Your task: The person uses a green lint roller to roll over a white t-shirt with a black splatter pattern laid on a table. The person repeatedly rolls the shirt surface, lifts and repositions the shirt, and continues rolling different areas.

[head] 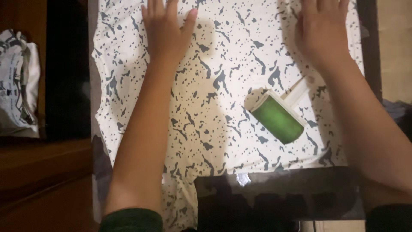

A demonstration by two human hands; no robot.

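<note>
Dark board edge [274,197] at six o'clock, overlapping spotted white cloth [206,111]. Green lint roller [277,118] lying tilted at four o'clock, untouched, open cloth around. Left hand [165,28] at eleven, right hand [322,30] at one: flat, fingers spread, gripping nothing. Printed bundle [17,81] at nine.

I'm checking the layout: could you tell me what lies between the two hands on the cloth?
In the head view, only bare speckled white cloth lies between the left hand and right hand; the green lint roller sits nearer.

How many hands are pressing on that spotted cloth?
2: the left hand lies flat on the spotted cloth at upper left, the right hand at upper right. The green lint roller lies untouched.
</note>
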